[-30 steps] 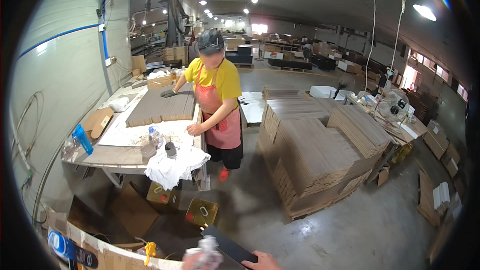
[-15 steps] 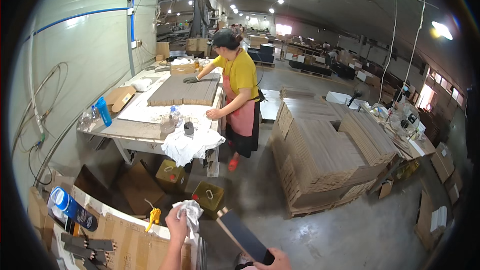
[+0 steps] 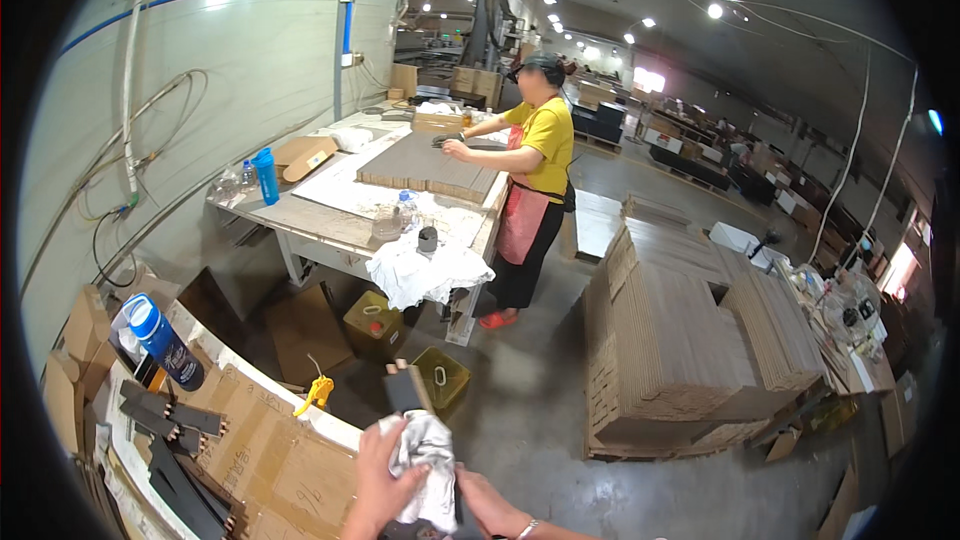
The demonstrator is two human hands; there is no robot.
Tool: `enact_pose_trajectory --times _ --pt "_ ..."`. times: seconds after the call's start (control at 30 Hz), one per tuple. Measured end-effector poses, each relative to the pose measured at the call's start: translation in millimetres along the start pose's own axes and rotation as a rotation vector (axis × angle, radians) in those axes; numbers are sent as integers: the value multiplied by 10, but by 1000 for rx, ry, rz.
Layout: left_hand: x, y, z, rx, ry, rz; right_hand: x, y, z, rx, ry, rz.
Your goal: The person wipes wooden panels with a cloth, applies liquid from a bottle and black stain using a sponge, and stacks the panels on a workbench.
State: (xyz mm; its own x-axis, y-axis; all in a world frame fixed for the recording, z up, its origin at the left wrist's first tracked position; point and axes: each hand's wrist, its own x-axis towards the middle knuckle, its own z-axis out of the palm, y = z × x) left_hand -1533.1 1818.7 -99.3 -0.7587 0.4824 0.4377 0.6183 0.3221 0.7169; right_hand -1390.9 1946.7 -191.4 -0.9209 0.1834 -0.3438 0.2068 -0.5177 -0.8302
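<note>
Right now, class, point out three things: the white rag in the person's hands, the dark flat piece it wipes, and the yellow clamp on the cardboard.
white rag (image 3: 425, 465), head view, crumpled middle.
dark flat piece (image 3: 405, 388), head view, upper face.
yellow clamp (image 3: 315, 395), head view, its body.

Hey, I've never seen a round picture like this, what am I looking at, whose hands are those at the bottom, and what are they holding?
This is one picture from a wide fisheye camera worn on a person's head, looking down and forward, so straight edges bend near the rim. The two bare hands at the bottom belong to the wearer. The left hand and right hand together grip a white cloth wrapped around a dark flat piece that sticks up out of it. Below left is the wearer's workbench, covered with cardboard, holding a blue-capped bottle, dark strips and a yellow clip. Further off, another person in a yellow shirt works at a table, beside stacked cardboard on a pallet.
</note>
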Motion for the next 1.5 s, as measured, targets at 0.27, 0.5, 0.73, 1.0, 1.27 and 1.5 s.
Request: enact_pose_trajectory --times 0.27,0.5,0.73,1.0,1.27,1.5 --pt "-927 1021 290 -80 90 -162 983 -1100 -150 -235 -280 187" --pt "-1535 1299 -46 429 757 -444 893 -770 589 -167 -855 525" --pt "-2530 2115 -531 1061 776 -363 -854 -373 1021 -309 -1530 572" --pt "-5625 3547 -1948 1244 1453 -693 -3030 461 1385 -619 -1799 797" --pt "-7503 4501 -1231 1194 1010 -583 -5723 2370 2225 -441 -1662 775" --pt "-9617 5256 -502 766 1098 -857 -7164 3563 2688 -660 -1585 1097"
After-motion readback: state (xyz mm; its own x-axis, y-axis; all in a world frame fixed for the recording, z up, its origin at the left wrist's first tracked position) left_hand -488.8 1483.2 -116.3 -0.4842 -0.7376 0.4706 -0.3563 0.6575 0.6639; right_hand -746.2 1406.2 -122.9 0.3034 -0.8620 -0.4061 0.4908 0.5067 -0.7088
